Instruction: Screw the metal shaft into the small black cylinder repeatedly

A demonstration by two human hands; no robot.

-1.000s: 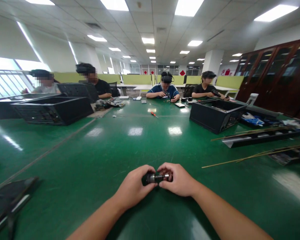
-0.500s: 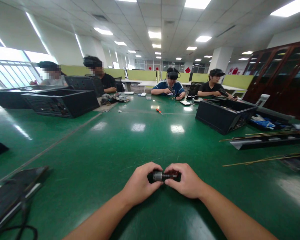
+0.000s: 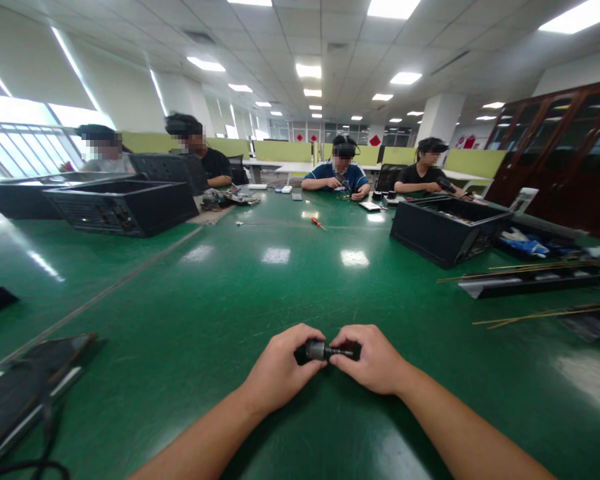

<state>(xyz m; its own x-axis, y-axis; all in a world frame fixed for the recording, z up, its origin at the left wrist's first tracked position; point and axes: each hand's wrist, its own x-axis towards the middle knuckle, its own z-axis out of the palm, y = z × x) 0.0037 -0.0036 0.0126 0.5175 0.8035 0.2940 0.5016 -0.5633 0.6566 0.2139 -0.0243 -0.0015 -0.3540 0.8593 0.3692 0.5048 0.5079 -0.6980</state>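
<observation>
Low in the middle of the head view, a small dark metal cylinder with a thin shaft [image 3: 317, 350] lies level between my two hands. My left hand [image 3: 283, 363] is closed around the grey cylinder end, thumb below and fingers above. My right hand [image 3: 373, 360] pinches the narrow shaft end between thumb and fingertips. The fingertips of both hands nearly meet. The far ends of the part are partly hidden in my hands, and its exact kind cannot be made out. Beneath it is the green tabletop [image 3: 260, 293].
An orange-handled screwdriver [image 3: 317, 223] lies farther off. Black computer cases stand at left [image 3: 130, 207] and right [image 3: 447, 230]. Thin brass-coloured rods [image 3: 525, 317] and a metal channel [image 3: 530, 283] lie at right, a dark flat panel [image 3: 35, 380] at left. Several people sit across the table.
Both hands keep nearly the same place and grip. The reddish-brown patch seen near my right fingers before now looks dark. The shaft end appears slightly turned.
</observation>
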